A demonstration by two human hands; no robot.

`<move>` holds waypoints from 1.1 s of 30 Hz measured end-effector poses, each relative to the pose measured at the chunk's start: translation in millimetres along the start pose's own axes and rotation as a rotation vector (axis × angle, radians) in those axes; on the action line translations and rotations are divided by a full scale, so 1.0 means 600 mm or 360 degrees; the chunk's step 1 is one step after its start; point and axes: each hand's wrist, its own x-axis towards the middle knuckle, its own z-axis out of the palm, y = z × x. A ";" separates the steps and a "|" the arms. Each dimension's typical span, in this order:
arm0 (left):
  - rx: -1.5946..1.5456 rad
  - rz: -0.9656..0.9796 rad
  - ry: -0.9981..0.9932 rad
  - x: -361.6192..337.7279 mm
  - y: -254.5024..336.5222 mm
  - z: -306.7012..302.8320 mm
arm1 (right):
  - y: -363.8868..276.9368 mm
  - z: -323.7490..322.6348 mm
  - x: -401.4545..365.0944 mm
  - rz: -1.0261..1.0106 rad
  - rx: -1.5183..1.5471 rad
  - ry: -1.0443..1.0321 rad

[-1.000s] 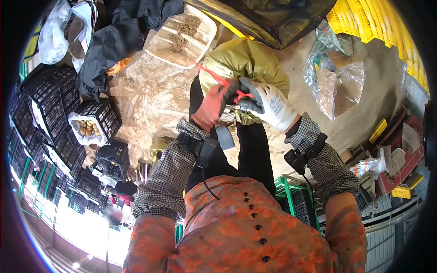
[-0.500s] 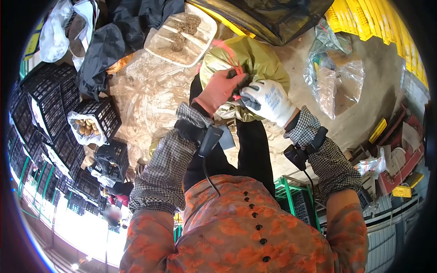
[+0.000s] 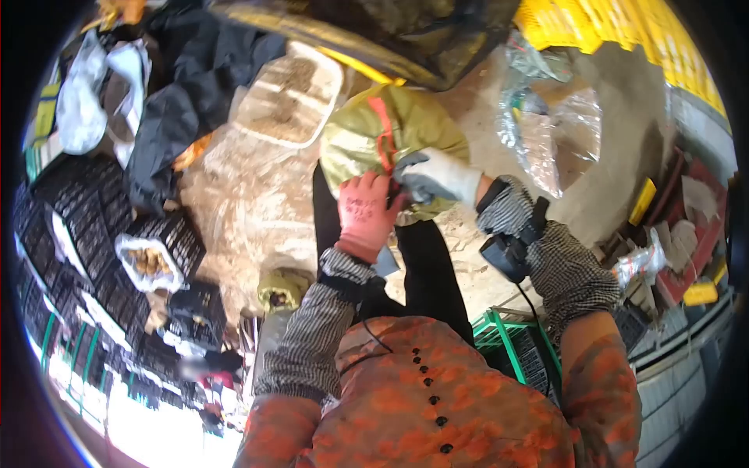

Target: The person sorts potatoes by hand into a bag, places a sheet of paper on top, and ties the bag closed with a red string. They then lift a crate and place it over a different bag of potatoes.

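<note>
A full olive-gold sack (image 3: 355, 136) stands in front of my legs, with a red strap (image 3: 383, 125) lying over its top. My left hand (image 3: 367, 210), in a pink glove, has its fingers curled at the sack's near edge; what they pinch is hidden. Close beside it on the right, my right hand (image 3: 437, 178), in a white and grey glove, is closed at the lower end of the strap. The fingertips of both hands nearly meet there, and the small part between them is too dark to make out.
A dirty white tray (image 3: 290, 95) lies beyond the sack on the left. Black crates (image 3: 86, 203) are stacked at far left, near a lined crate of round produce (image 3: 148, 261). Clear plastic bags (image 3: 550, 129) lie at right. A green-framed crate (image 3: 511, 343) stands close by my right side.
My left hand has come down toward me and turned its back up. My right hand has moved slightly left. The strap now runs down the sack toward my hands, and the view has shifted.
</note>
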 end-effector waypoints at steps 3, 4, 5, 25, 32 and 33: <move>-0.0179 0.0029 0.0068 0.000 -0.011 0.003 | -0.018 0.032 -0.030 -0.0171 -0.0030 0.0368; -0.0073 0.0019 0.0056 0.000 -0.013 0.009 | -0.031 0.038 -0.041 -0.0364 -0.0585 0.0682; -0.0027 0.0042 0.0025 -0.002 -0.020 0.017 | -0.042 0.043 -0.047 -0.0545 -0.1143 0.0965; 0.0271 0.0273 -0.0632 -0.038 -0.032 0.051 | 0.066 0.062 -0.103 -0.0397 -0.0886 0.1252; 0.0402 0.0383 -0.0704 -0.036 -0.037 0.041 | 0.146 0.060 -0.002 0.0169 -0.1032 0.1566; 0.0283 0.0397 -0.0709 -0.039 -0.036 0.023 | 0.145 0.063 -0.015 0.0162 -0.1013 0.1630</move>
